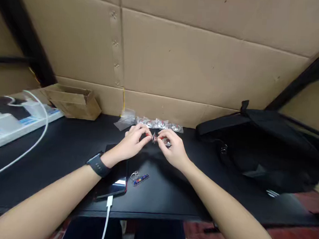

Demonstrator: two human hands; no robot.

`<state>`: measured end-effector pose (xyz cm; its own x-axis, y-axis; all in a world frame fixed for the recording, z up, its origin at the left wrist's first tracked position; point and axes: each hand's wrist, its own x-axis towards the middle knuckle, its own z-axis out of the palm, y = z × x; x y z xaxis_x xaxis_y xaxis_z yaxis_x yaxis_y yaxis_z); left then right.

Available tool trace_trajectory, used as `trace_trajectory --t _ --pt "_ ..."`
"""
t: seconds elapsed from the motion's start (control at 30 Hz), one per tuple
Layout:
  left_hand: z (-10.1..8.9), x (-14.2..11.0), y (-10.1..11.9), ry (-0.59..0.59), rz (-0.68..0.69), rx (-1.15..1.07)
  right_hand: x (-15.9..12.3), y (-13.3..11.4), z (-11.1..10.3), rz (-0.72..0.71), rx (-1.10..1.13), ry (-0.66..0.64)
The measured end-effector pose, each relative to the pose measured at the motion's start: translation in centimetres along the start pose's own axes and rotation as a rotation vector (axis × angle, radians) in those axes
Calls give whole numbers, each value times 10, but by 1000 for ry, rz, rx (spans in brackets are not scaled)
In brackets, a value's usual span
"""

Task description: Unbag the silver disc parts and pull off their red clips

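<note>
Because the small shiny piece (154, 137) likely offers little grip, the left hand (134, 141) and right hand (174, 148) pinch it from opposite sides, nearly closed, presumably for control.

Hands (132, 142) pinch a small item (154, 138); keychain (141, 179) lies beside phone (120, 182).

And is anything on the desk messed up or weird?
Nothing looks spilled or broken. The one untidy bit is the crumpled clear plastic, left of the row of small wrapped packets: it looks rumpled, while they sit lined up.
</note>
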<state>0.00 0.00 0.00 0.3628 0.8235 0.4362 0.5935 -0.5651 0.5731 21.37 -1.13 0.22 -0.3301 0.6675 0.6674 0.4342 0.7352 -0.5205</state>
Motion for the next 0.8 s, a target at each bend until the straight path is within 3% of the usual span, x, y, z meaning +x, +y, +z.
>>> trace_trajectory --t 0.13,0.37,0.8 --pt "2 -1 2 -4 2 8 -3 0 4 74 101 22" --pt "2 -2 6 29 1 -27 -5 -2 9 301 471 -7" --pt "3 -2 6 52 -30 -18 -2 0 9 468 756 -25"
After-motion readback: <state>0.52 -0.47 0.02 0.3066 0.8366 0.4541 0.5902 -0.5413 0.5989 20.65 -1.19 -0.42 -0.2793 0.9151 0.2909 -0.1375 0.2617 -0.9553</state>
